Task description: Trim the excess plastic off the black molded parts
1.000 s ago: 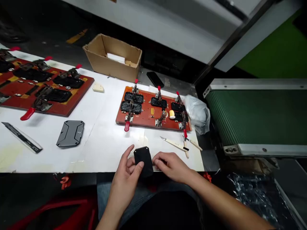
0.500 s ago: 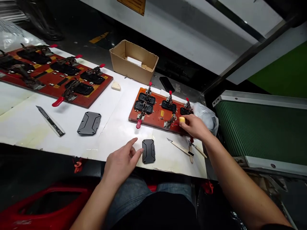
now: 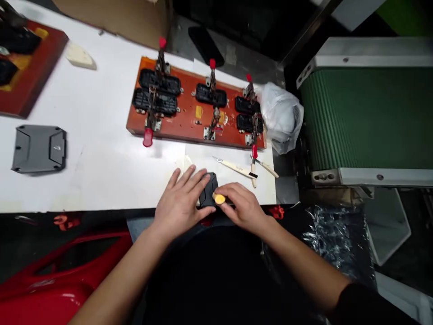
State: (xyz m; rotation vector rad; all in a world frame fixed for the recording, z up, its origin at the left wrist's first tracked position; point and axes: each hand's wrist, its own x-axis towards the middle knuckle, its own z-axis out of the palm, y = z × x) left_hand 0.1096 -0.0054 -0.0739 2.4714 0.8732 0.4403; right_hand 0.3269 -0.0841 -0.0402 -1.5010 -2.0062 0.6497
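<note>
My left hand (image 3: 182,198) lies with fingers spread over the left part of a small dark grey cover (image 3: 210,185) at the table's front edge. Its thumb reaches along the cover's near side. Closed in a pinch, my right hand (image 3: 241,204) holds a small piece with a rounded yellow end (image 3: 219,199) against the cover's right side. What the lower end of that piece looks like is hidden. Just beyond my right hand lie a craft knife (image 3: 235,168) with a pale handle and other slim pale-handled tools (image 3: 265,168).
Behind the hands stands a reddish-brown fixture board (image 3: 182,122) with black parts under red-tipped toggle clamps. A larger grey cover (image 3: 39,149) and a cream block (image 3: 81,56) lie left. A phone (image 3: 205,45), plastic bag (image 3: 282,113) and green conveyor (image 3: 372,117) are farther off.
My right hand has come from the fixture board to the small cover, bringing the yellow-ended piece. My left hand has moved onto the cover. The view has turned downward and right.
</note>
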